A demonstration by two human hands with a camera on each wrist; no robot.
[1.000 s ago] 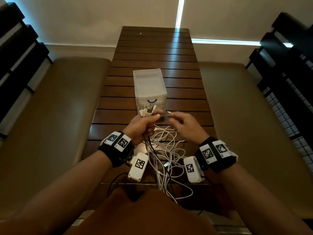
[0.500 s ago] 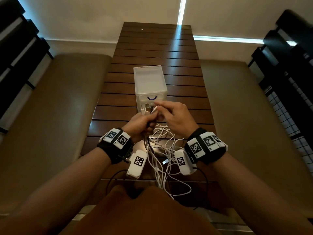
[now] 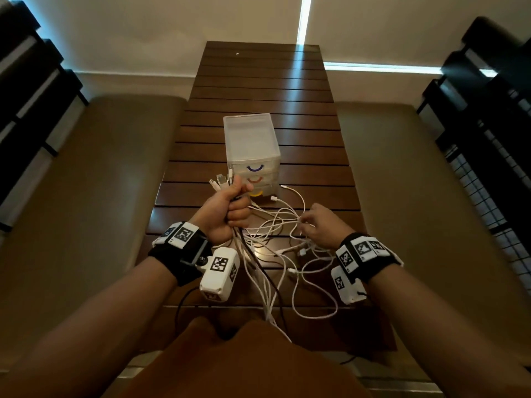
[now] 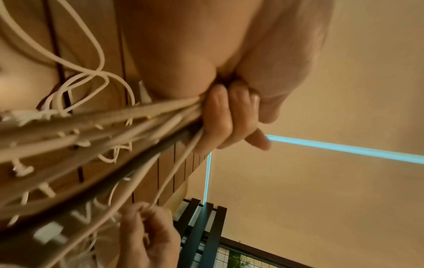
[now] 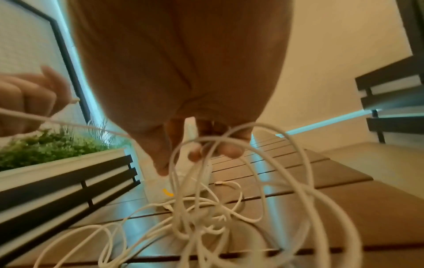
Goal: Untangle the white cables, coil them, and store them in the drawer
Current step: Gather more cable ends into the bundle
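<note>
Cables gathered by their plug ends before the drawers

The cables, light and limp, are clamped in the left hand; a loop is pinched by the right hand; plugs judged the firmest hold.

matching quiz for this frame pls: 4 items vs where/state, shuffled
Items:
1. left hand
2. right hand
3. drawer unit
4. loose cable tangle

States:
A. stands on the table past the hands
B. fist grips a bunch of cables, plug ends sticking out on top
C. spread on the table between the wrists
D. fingers pinch a loop in the tangle

Pairs: 1-B, 2-D, 3-A, 4-C
</note>
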